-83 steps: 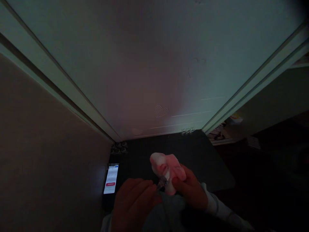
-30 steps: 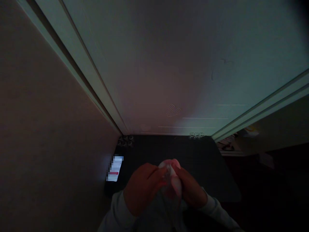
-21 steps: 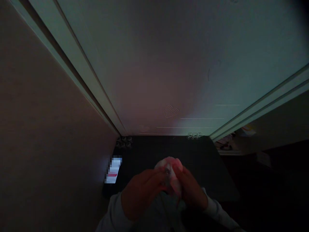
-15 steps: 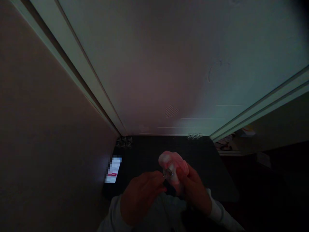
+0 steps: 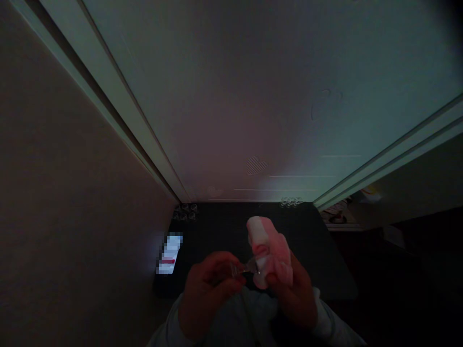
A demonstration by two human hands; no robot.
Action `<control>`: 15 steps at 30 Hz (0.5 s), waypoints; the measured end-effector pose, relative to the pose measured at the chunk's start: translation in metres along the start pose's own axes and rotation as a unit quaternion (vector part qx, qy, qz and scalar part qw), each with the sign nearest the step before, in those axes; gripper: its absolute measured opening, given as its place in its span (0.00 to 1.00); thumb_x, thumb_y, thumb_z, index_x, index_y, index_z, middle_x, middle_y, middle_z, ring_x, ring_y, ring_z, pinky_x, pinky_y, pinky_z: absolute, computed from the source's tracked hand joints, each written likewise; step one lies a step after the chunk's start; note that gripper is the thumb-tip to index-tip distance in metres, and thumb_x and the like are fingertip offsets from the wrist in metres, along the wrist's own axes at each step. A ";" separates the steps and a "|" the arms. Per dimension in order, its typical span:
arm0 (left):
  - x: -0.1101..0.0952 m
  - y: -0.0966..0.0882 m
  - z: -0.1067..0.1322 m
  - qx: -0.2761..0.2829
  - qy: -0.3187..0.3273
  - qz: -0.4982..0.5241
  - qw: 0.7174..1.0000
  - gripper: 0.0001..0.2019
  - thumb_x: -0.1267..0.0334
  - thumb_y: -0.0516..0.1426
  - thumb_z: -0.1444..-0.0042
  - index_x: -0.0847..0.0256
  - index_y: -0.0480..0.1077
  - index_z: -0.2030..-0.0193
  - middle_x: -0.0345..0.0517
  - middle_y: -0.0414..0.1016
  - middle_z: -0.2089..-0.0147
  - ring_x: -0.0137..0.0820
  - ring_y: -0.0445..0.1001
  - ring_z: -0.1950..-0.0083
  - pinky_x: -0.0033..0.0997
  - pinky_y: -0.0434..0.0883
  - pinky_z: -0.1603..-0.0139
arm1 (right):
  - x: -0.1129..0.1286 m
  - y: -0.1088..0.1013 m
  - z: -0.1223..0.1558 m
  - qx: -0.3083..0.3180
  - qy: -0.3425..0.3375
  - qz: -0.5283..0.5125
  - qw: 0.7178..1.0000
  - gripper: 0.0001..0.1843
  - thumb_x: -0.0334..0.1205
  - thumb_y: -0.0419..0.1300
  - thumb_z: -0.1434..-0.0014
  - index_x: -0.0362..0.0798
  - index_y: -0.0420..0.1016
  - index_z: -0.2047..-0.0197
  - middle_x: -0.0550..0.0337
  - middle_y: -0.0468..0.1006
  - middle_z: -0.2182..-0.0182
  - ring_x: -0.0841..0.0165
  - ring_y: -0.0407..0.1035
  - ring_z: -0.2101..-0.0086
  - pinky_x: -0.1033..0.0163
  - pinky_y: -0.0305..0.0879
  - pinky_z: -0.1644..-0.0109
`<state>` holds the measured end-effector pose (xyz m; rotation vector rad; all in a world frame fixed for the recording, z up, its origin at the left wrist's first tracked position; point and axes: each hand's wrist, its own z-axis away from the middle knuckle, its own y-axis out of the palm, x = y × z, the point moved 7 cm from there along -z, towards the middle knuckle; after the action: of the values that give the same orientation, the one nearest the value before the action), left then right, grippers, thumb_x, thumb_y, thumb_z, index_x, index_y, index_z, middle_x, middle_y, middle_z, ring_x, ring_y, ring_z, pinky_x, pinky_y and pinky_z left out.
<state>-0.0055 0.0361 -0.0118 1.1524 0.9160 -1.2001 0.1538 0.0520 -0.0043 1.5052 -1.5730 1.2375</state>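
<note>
A small clear stemmed glass (image 5: 249, 265) lies sideways between my hands. My left hand (image 5: 208, 296) is closed, pinching one end of it between thumb and fingers. In my right hand (image 5: 296, 296) is a bunched pink-and-white cloth (image 5: 275, 238), gripped with the thumb in front. The glass's other end rests against the cloth and is partly covered by it. Both hands are above the near part of a dark table (image 5: 217, 231). Dim light hides the finer shape of the glass.
Several small clear glasses (image 5: 185, 212) stand at the table's back left corner, and several more glasses (image 5: 291, 202) at the back right. A lit phone (image 5: 170, 254) lies at the left edge. A pale panel with heart patterns (image 5: 231, 120) rises behind the table.
My left hand has turned and drawn slightly away, showing more of the glass. The cloth has shifted right and now stands more upright in my right hand.
</note>
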 end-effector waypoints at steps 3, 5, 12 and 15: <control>0.006 0.002 -0.004 0.010 -0.030 0.059 0.998 0.17 0.53 0.64 0.57 0.63 0.70 0.66 0.43 0.76 0.76 0.30 0.73 0.77 0.27 0.70 0.77 | 0.003 0.001 0.001 -0.003 -0.035 0.026 0.999 0.13 0.42 0.58 0.44 0.53 0.72 0.54 0.55 0.75 0.62 0.61 0.71 0.63 0.60 0.69 0.61; 0.010 0.004 -0.007 0.015 -0.050 0.085 0.995 0.20 0.48 0.63 0.57 0.64 0.69 0.67 0.43 0.75 0.77 0.29 0.71 0.78 0.26 0.67 0.79 | 0.005 0.000 0.001 -0.009 -0.057 0.040 0.998 0.13 0.42 0.59 0.45 0.53 0.72 0.55 0.55 0.76 0.63 0.60 0.71 0.64 0.59 0.69 0.62; 0.022 0.017 -0.007 0.048 -0.105 0.079 0.990 0.23 0.41 0.57 0.53 0.63 0.65 0.72 0.37 0.69 0.82 0.24 0.64 0.84 0.23 0.60 0.82 | -0.001 -0.007 0.005 -0.015 -0.058 0.051 0.997 0.15 0.41 0.61 0.48 0.52 0.73 0.55 0.54 0.78 0.61 0.57 0.72 0.62 0.56 0.69 0.58; 0.018 0.014 -0.007 0.029 -0.054 0.010 0.998 0.22 0.41 0.54 0.49 0.63 0.64 0.73 0.39 0.68 0.80 0.25 0.64 0.80 0.24 0.62 0.78 | -0.017 -0.005 0.005 -0.016 0.042 -0.011 0.999 0.12 0.43 0.61 0.48 0.50 0.75 0.59 0.54 0.77 0.63 0.60 0.71 0.63 0.58 0.69 0.60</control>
<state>0.0119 0.0387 -0.0285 1.1293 0.7901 -1.2668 0.1621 0.0547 -0.0205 1.4291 -1.5109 1.2402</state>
